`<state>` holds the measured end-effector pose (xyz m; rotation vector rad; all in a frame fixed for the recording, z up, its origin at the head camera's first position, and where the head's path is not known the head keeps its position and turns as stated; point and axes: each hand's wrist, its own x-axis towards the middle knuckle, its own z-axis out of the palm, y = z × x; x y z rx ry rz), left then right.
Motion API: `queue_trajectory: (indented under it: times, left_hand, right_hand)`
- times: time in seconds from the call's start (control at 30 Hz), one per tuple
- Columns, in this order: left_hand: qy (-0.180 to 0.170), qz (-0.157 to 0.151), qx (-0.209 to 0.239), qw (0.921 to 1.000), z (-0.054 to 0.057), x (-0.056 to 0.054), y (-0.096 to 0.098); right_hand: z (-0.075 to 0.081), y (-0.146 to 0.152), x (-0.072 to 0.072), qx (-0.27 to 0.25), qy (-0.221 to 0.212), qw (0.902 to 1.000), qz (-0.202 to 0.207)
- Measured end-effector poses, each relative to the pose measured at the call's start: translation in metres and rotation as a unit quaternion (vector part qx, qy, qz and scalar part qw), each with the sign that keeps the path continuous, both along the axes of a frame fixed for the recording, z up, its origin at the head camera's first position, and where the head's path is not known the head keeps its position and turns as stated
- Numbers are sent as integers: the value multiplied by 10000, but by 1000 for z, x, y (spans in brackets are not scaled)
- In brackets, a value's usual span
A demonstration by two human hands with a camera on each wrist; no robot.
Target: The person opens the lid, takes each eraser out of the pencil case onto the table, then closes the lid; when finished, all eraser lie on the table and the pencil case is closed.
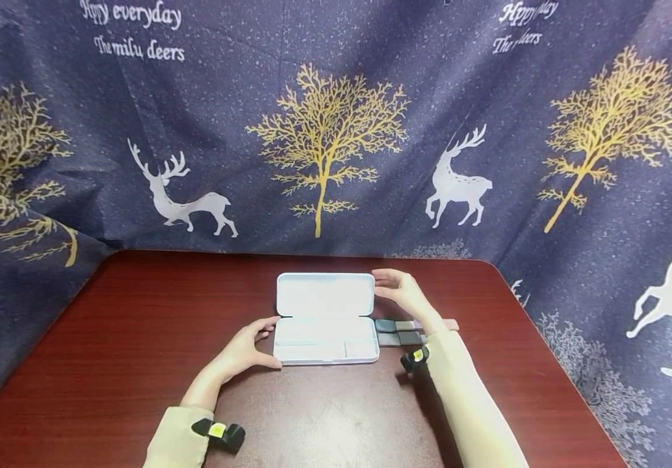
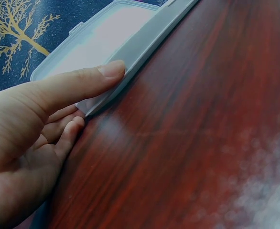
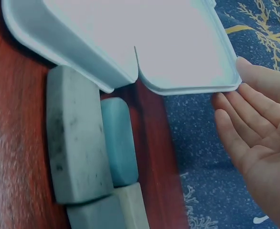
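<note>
A pale blue-white pencil case [image 1: 312,351] lies on the table with its lid [image 1: 325,296] swung up. My left hand [image 1: 245,351] grips its left end; the thumb [image 2: 112,70] presses the front wall and the other fingers reach round the end. At the lid's upper right corner my right hand [image 1: 403,292] pinches the edge, its thumb [image 3: 250,69] on one side and fingers beneath. Beside the case's right end lie several erasers, among them a speckled grey eraser [image 3: 78,138] and a teal eraser [image 3: 118,143]. Inside the case, a divider marks off a small compartment [image 1: 359,349].
More erasers, including a pink one [image 1: 450,324], lie partly behind my right wrist. The red-brown wooden table [image 1: 137,338] meets a dark blue cloth [image 1: 336,162] printed with deer and trees at its back edge. Each wrist wears a black strap [image 1: 219,431].
</note>
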<state>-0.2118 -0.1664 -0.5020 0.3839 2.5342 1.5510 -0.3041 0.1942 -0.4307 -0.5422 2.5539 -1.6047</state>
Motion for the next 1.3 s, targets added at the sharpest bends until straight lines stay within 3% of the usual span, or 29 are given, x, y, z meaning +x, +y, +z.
queue_trajectory:
  times: [0.17,0.5,0.63,0.87,1.07,1.3]
  left_hand:
    - [-14,-12,-35,10000,-1,0,0]
    - [-84,66,-19,9999,1,1,1]
    - [-55,63,-36,10000,1,1,1]
    - [-61,124,-50,9999,2,1,2]
    - [-78,147,14,9999,2,1,2]
    - [-228,182,122,9995,2,0,3]
  right_hand:
    - [-3,-5,-3,-102,-226,9996,-125]
    - [-10,-9,-6,-425,-110,9984,-352]
    - [-5,-11,0,-398,-123,9980,-466]
    - [22,-17,31,-209,-72,9980,-584]
    - [5,-7,38,-281,97,9982,-529]
    - [-9,1,55,-163,471,9987,-63]
